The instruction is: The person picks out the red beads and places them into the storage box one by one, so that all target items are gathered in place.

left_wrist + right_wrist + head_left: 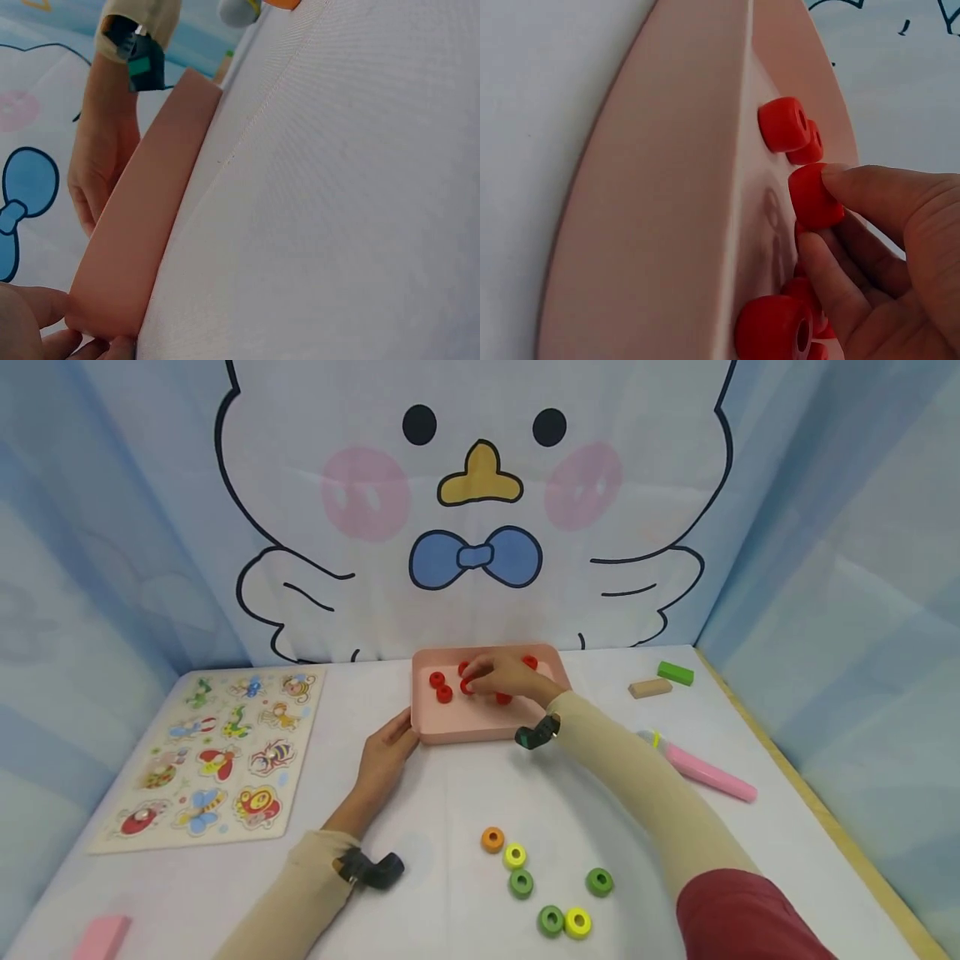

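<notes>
A shallow pink tray (472,723) stands at the back middle of the table with several red beads (444,694) inside. My right hand (512,676) reaches over the tray and pinches one red bead (814,196) between thumb and fingertips, just above the tray floor. Near it in the right wrist view lie other red beads (783,124), some partly hidden by the fingers. At the tray's near left corner, my left hand (386,758) holds the wall, its thumb and fingers (63,342) against the corner.
Orange, yellow and green beads (521,883) lie loose in front. A picture puzzle board (213,760) is on the left, with a pink block (102,937) nearer. To the right are a pink-handled tool (708,772), a wooden block (650,688) and a green block (676,673).
</notes>
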`<state>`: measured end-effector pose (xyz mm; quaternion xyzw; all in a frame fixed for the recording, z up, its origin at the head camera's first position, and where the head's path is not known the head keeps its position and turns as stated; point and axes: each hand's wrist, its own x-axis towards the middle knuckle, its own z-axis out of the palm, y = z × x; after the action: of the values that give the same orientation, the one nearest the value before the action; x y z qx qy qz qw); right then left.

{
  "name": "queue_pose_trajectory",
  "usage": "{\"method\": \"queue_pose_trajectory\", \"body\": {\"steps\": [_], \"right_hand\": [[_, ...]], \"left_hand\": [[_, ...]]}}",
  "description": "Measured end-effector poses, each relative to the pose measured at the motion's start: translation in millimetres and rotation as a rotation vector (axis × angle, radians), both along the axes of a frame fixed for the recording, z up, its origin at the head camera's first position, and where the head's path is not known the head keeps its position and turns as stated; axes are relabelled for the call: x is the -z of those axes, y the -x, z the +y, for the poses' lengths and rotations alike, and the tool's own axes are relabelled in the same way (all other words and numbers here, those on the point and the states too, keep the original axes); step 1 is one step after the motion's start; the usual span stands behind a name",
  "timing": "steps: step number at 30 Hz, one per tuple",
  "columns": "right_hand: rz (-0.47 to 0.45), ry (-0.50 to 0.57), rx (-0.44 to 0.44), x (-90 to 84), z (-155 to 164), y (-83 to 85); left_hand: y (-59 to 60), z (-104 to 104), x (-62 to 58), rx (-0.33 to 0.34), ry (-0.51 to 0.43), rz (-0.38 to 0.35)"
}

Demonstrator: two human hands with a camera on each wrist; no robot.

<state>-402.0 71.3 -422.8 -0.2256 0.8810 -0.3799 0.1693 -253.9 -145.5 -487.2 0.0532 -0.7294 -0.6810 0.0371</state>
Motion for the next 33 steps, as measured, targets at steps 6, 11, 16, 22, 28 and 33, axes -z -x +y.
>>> {"method": "queue_pose_trajectory", "body": {"steps": [6,11,16,22,28,33], "right_hand": [[0.002,-0.052,-0.010,2.4,-7.5,17.2],[-0.006,-0.068,-0.017,0.5,-10.4,24.3],[0.013,-0.104,-0.013,-1.6,-10.8,24.7],[0.000,-0.059,0.001,-3.3,-2.1,20.5],[0.115,-0.012,-0.001,-4.4,16.7,4.2],[0.140,0.082,0.066,3.7,26.3,-21.2]], "left_hand": [[-1.3,1.7,-0.3,0.008,0.003,0.020],[-0.5,1.5,-1.7,0.014,0.012,0.025],[2.1,1.1,-1.5,0.024,-0.005,0.039],[4.6,2.5,0.2,0.040,0.001,0.035],[4.0,-1.6,-0.5,0.045,0.005,0.027],[4.3,-10.6,-2.1,0.040,0.029,0.014]]}}
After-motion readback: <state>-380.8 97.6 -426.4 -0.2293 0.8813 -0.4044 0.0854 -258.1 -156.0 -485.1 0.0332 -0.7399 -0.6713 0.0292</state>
